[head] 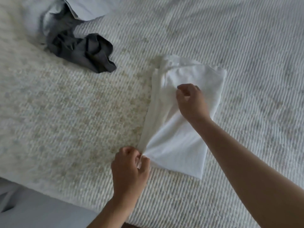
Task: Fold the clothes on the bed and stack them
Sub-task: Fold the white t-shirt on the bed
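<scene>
the left hand [130, 163] pinches the near left corner of the white garment [179, 129], the cloth gathered into tight creases at the fingertips, while the right hand [190, 100] has its fingers curled down on the middle of the same garment, seemingly nipping a bit of cloth there — the blur makes that grip hard to confirm. the garment lies partly folded into a long panel on the bed [74, 112], right of centre, with its left edge lifted a little. to do this fold well, i'd keep the corner taut, bring it over in line with the far edge, and smooth the layers flat before letting go, since the bunching near the left hand could set in wrinkles. further off, at the upper left, a crumpled dark grey garment [85, 51] and a pale blue one [70, 10] wait unfolded; no basket or box is in view, and no stack shows yet.
</scene>
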